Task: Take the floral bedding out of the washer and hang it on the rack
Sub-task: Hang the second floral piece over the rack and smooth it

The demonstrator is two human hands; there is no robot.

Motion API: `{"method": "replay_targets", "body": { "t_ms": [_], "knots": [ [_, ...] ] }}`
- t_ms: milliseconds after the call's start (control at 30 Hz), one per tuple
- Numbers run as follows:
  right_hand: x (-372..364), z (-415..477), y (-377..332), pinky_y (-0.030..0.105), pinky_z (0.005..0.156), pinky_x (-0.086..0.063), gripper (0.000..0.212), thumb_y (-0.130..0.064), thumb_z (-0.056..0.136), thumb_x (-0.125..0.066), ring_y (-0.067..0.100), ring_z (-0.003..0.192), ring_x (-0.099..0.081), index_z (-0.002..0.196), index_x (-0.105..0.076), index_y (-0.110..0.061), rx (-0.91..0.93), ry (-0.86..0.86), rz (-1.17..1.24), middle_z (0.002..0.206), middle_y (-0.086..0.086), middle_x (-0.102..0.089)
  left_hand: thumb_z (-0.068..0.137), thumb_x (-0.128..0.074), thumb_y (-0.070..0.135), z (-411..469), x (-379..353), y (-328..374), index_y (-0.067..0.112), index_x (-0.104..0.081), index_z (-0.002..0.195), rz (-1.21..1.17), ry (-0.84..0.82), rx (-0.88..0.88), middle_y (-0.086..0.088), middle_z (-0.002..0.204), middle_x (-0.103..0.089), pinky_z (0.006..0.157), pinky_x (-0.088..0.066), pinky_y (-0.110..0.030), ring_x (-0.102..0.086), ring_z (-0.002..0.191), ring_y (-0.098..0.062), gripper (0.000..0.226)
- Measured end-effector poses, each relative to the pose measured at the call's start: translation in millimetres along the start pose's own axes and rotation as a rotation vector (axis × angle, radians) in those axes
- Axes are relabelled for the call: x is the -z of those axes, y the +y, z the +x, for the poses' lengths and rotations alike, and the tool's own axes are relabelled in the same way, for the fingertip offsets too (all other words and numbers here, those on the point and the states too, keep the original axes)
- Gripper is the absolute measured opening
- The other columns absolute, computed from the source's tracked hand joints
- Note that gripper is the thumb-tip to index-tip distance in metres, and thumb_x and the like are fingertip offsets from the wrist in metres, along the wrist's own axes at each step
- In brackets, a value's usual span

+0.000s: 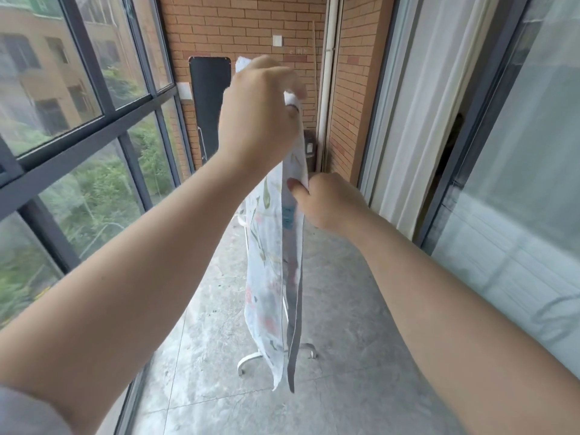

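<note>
A white floral bedding piece [270, 262] with pink and green print hangs edge-on in front of me, reaching down toward the floor. My left hand [257, 108] grips its top edge, raised high. Lower down, my right hand [329, 202] pinches the right edge of the cloth with the thumb on it. Behind the cloth, only the white curved feet of the rack [248, 361] show on the floor; the rack's upper part is hidden by the cloth and my hands. No washer is in view.
A large window with dark frames [103, 98] runs along the left. A brick wall [260, 26] with a black panel [208, 98] closes the far end. A sliding glass door with a white curtain [417, 105] lines the right. The floor [345, 324] is grey tile.
</note>
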State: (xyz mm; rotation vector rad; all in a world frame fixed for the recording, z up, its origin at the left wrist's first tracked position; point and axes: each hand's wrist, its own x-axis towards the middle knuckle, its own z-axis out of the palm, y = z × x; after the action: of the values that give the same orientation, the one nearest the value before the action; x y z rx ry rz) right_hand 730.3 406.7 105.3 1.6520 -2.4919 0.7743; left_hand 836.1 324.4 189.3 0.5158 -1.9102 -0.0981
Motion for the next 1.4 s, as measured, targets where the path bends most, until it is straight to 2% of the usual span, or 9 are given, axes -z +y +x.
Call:
{"method": "replay_targets", "body": {
  "t_ms": [133,300,467,700,867,1033,1233,1333,1400],
  "knots": [
    [7.4,-6.0,4.8,0.033,0.062,-0.043,0.052,-0.048,0.106,-0.035,0.02,0.056,-0.052,0.062,-0.041,-0.022,0.046,0.011,0.033,0.06,-0.001,-0.048,0.082,-0.061,0.006,0.9,4.2,16.7,0.032,-0.078,0.085,-0.041,-0.038,0.163,0.018,0.092,-0.063,0.079,-0.049,-0.019,-0.061,0.088,-0.008,0.032],
    [15.7,-17.3,6.6,0.038,0.074,-0.055,0.041,-0.041,0.107,-0.035,0.025,0.072,-0.061,0.077,-0.052,-0.019,0.104,0.037,-0.05,0.072,0.0,-0.057,0.082,-0.059,0.0,4.7,17.6,31.5,0.028,-0.079,0.079,-0.047,-0.048,0.244,0.004,0.088,-0.072,0.061,-0.05,-0.016,-0.059,0.061,-0.007,0.035],
    [19.1,-24.5,7.9,0.037,0.073,-0.056,0.036,-0.04,0.106,-0.037,0.025,0.075,-0.062,0.093,-0.061,-0.016,0.127,0.018,-0.179,0.085,0.004,-0.063,0.082,-0.05,-0.011,9.2,25.3,45.7,0.023,-0.08,0.078,0.143,-0.173,0.174,-0.003,0.095,-0.07,0.066,-0.053,-0.025,-0.062,0.076,-0.018,0.046],
    [20.9,-29.7,13.7,0.031,0.065,-0.051,0.038,-0.04,0.105,-0.039,0.02,0.065,-0.059,0.076,-0.053,-0.02,0.122,-0.031,-0.126,0.072,0.0,-0.058,0.084,-0.054,-0.013,11.2,30.0,61.2,0.026,-0.08,0.082,0.29,-0.32,0.065,-0.001,0.098,-0.069,0.074,-0.061,-0.036,-0.065,0.086,-0.024,0.047],
    [22.8,-31.1,15.7,0.028,0.055,-0.039,0.041,-0.04,0.106,-0.035,0.015,0.064,-0.055,0.076,-0.052,-0.019,0.126,-0.063,-0.13,0.075,0.001,-0.059,0.083,-0.048,-0.012,11.4,30.2,69.7,0.029,-0.078,0.079,0.308,-0.31,0.076,-0.003,0.098,-0.068,0.074,-0.06,-0.035,-0.06,0.092,-0.022,0.051],
    [21.9,-30.4,16.4,0.031,0.06,-0.041,0.043,-0.042,0.107,-0.035,0.018,0.067,-0.056,0.072,-0.046,-0.019,0.149,-0.116,-0.083,0.077,0.003,-0.059,0.083,-0.046,-0.007,0.0,25.7,75.1,0.021,-0.08,0.079,0.248,-0.251,0.089,-0.006,0.089,-0.07,0.059,-0.06,-0.033,-0.059,0.054,-0.018,0.045],
    [37.6,-30.0,32.8,0.031,0.064,-0.048,0.03,-0.033,0.103,-0.043,0.021,0.073,-0.064,0.078,-0.056,-0.023,0.255,-0.244,0.002,0.081,0.0,-0.065,0.08,-0.044,-0.004,-5.9,14.7,87.1,0.014,-0.08,0.078,0.229,-0.195,0.039,0.007,0.065,-0.066,0.069,-0.059,-0.031,-0.055,0.059,-0.002,0.04],
    [50.6,-28.0,52.5,0.039,0.076,-0.057,0.028,-0.023,0.101,-0.041,0.021,0.076,-0.066,0.097,-0.068,-0.019,0.225,-0.194,0.104,0.088,0.0,-0.069,0.077,-0.045,-0.002,-6.8,1.0,97.5,0.012,-0.08,0.076,0.214,-0.148,0.028,0.002,0.07,-0.071,0.071,-0.057,-0.032,-0.06,0.072,-0.012,0.037],
    [55.4,-24.5,71.9,0.04,0.072,-0.059,0.032,-0.026,0.102,-0.039,0.022,0.069,-0.068,0.101,-0.069,-0.016,0.159,-0.092,0.217,0.084,0.0,-0.071,0.076,-0.045,-0.002,-7.4,-15.5,105.9,0.013,-0.079,0.074,0.191,-0.144,0.041,0.001,0.072,-0.072,0.071,-0.057,-0.032,-0.063,0.074,-0.015,0.037]
  ]
}}
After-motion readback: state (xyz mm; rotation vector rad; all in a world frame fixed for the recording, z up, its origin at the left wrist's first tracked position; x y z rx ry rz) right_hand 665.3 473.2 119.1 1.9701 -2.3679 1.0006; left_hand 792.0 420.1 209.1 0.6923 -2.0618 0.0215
